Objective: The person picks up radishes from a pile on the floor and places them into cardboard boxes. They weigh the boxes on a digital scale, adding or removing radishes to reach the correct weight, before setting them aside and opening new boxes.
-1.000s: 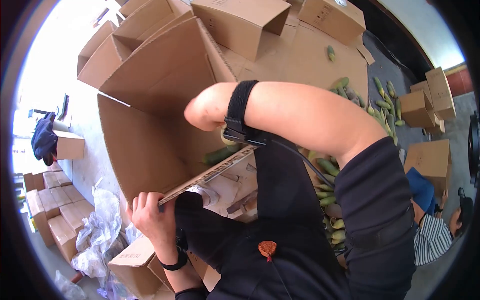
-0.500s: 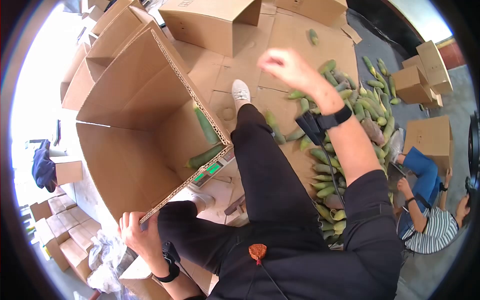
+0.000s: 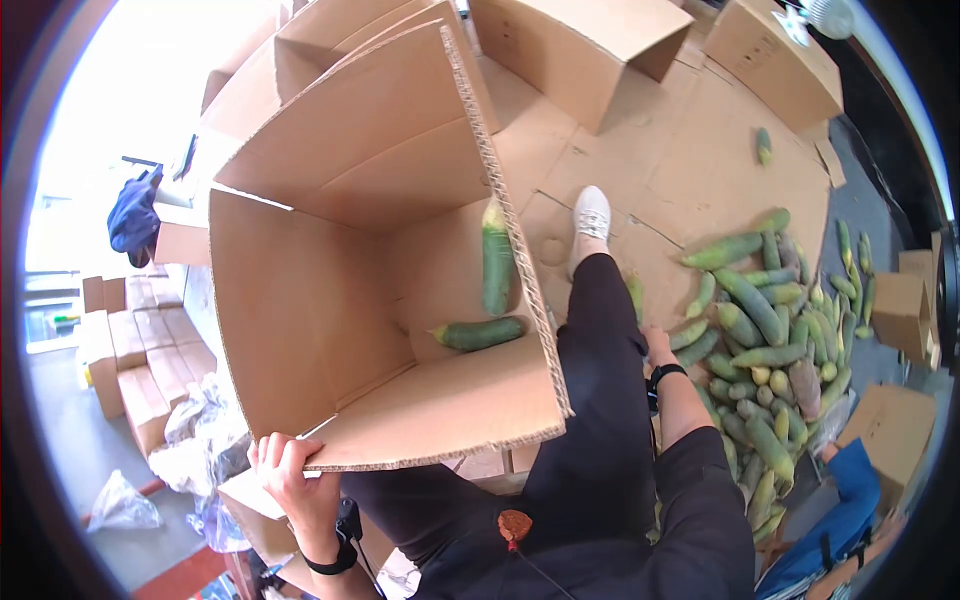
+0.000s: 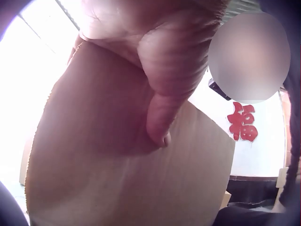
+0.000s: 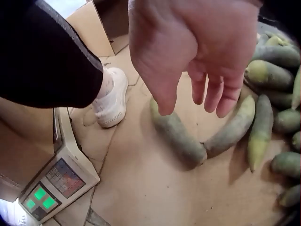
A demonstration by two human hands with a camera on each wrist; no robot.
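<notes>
A tall cardboard box (image 3: 300, 290) stands before me with its top open. Two green radishes lie at its bottom, one upright in view (image 3: 497, 262) and one crosswise (image 3: 478, 334). My left hand (image 3: 295, 485) grips the box's near-left rim; the left wrist view has its thumb (image 4: 162, 117) flat against the cardboard. Low beside my right knee, my right hand (image 5: 197, 52) reaches down with thumb and fingers apart, holding nothing. Just under its fingertips in the right wrist view, a green radish (image 5: 178, 139) lies end to end with another radish (image 5: 233, 127).
A large heap of green radishes (image 3: 770, 330) covers the floor to my right. A scale (image 5: 70, 174) with lit green displays sits by the box. More cartons (image 3: 570, 50) stand ahead; plastic bags (image 3: 200, 460) lie left. Another person's blue-clad leg (image 3: 830, 510) shows at right.
My right hand has come out of the box and swung right, down to the radishes on the floor. Two radishes now show inside the box. The left hand keeps its grip on the rim.
</notes>
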